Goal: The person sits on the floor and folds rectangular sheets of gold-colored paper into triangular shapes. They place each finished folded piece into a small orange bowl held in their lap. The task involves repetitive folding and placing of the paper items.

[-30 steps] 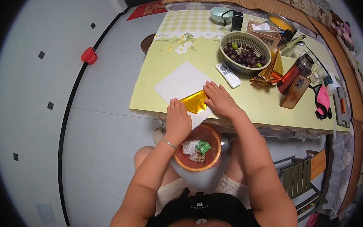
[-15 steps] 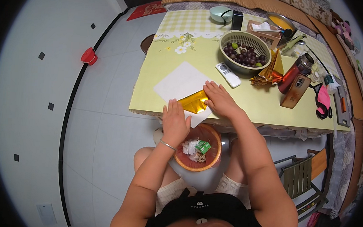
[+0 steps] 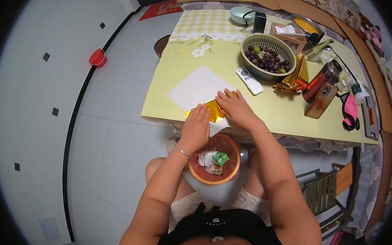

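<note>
A shiny gold foil sheet [image 3: 214, 111], partly folded, lies on a white sheet of paper [image 3: 197, 87] by the table's near edge. Flat fingers of my left hand [image 3: 196, 128] press on its left part, and a bit of gold shows beyond them. My right hand [image 3: 237, 109] lies with outstretched fingers over the right part, a gold corner peeking out past the fingertips. Both hands are open and close together, covering much of the foil. One corner of the white paper sticks out over the table edge.
Beyond the hands are a white remote [image 3: 249, 81], a basket of grapes [image 3: 244, 62] and folded gold paper [image 3: 293, 80]. A red thermos [image 3: 318, 83], a phone [image 3: 321, 101] and a pink-and-black item [image 3: 350, 111] stand or lie rightward. Below the edge is a lined waste bin [image 3: 196, 171].
My hands have come closer together over the foil: the left slid to the right, the right slightly to the left. Gold now shows outside both hands.
</note>
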The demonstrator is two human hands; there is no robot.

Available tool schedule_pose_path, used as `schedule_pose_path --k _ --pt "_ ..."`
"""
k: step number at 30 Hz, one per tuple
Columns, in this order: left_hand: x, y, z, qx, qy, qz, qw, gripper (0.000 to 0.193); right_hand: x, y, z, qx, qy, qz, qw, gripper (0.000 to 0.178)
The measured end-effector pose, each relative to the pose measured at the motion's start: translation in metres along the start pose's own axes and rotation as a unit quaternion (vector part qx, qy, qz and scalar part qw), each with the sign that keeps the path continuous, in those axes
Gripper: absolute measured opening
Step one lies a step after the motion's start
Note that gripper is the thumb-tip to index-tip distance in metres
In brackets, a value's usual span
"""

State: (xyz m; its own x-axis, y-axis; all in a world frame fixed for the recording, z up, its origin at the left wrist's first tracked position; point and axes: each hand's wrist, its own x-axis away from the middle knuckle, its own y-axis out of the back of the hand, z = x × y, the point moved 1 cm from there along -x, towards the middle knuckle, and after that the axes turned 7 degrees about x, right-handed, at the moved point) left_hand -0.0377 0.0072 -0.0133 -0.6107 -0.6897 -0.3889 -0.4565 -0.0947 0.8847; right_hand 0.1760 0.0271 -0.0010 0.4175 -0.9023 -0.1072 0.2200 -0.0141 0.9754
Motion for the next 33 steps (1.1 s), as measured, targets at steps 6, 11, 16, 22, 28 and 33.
schedule_pose_path --k 6,11,16,22,28,33 --pt "0.001 0.006 0.002 0.026 0.089 -0.009 0.996 0.061 0.0 -0.003 0.0 -0.079 0.023 -0.002 0.997 0.053" --pt "0.005 0.01 0.001 0.006 0.109 -0.031 0.993 0.061 0.001 0.003 -0.009 -0.085 0.001 0.008 0.996 0.054" --pt "0.002 0.016 0.0 0.014 0.097 -0.06 0.993 0.05 0.003 0.007 -0.012 -0.113 0.002 0.018 0.993 0.059" --pt "-0.002 0.014 0.015 0.056 0.078 -0.123 0.988 0.026 0.006 0.016 -0.014 -0.151 0.012 0.014 0.988 0.064" --pt "-0.006 0.013 0.024 0.066 0.104 -0.174 0.977 0.015 0.007 0.014 -0.015 -0.144 0.009 -0.026 0.989 0.055" --pt "-0.006 0.011 0.032 0.243 0.221 -0.183 0.927 0.006 -0.001 0.008 -0.018 -0.167 -0.06 -0.105 0.979 0.032"
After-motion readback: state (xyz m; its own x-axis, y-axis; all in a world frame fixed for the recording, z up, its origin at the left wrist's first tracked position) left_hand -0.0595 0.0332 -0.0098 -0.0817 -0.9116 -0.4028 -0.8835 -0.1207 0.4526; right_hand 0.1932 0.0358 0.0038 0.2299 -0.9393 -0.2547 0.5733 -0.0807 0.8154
